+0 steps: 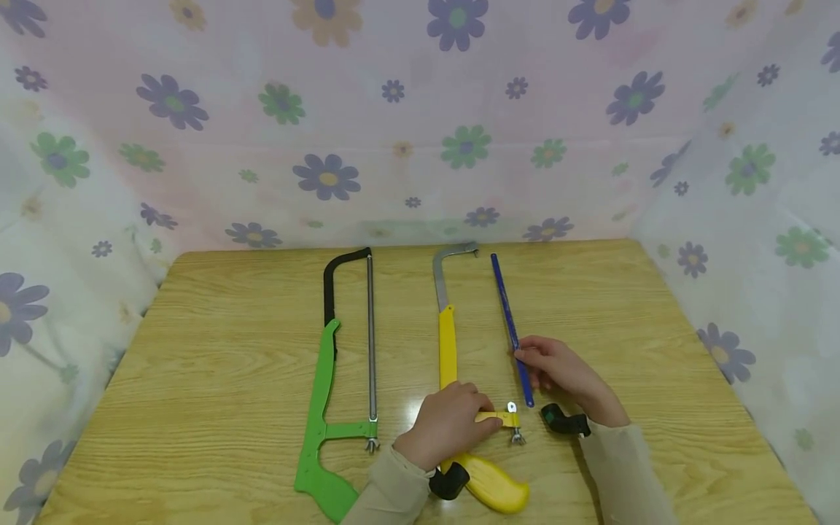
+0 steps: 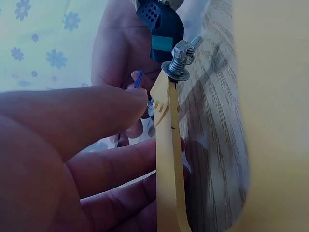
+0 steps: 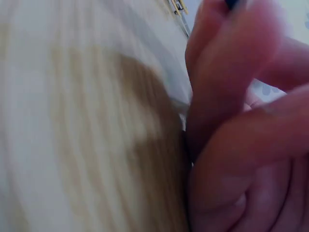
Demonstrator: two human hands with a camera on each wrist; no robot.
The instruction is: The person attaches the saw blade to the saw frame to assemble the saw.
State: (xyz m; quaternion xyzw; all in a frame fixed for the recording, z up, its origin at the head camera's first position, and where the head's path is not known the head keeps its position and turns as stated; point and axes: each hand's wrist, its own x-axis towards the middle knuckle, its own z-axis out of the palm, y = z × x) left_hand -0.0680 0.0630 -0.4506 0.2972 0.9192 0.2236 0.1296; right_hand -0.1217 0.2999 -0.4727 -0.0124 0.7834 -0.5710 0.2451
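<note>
In the head view, a yellow hacksaw frame (image 1: 448, 343) with a grey metal front bow lies on the table, no blade strung across it. My left hand (image 1: 449, 423) holds the frame near its lower crossbar, thumb and fingers around the yellow bar (image 2: 166, 145) in the left wrist view. A wing nut (image 1: 517, 437) sits at the bar's end. To the right, my right hand (image 1: 567, 372) pinches a long blue hacksaw blade (image 1: 504, 299) between thumb and fingers, below its middle. Only a small blue bit of the blade shows in the right wrist view.
A green hacksaw (image 1: 321, 379) with a black bow and a fitted blade (image 1: 371, 335) lies left of the yellow frame. The wooden table (image 1: 216, 364) ends at a flowered cloth (image 1: 394, 168) behind and at both sides.
</note>
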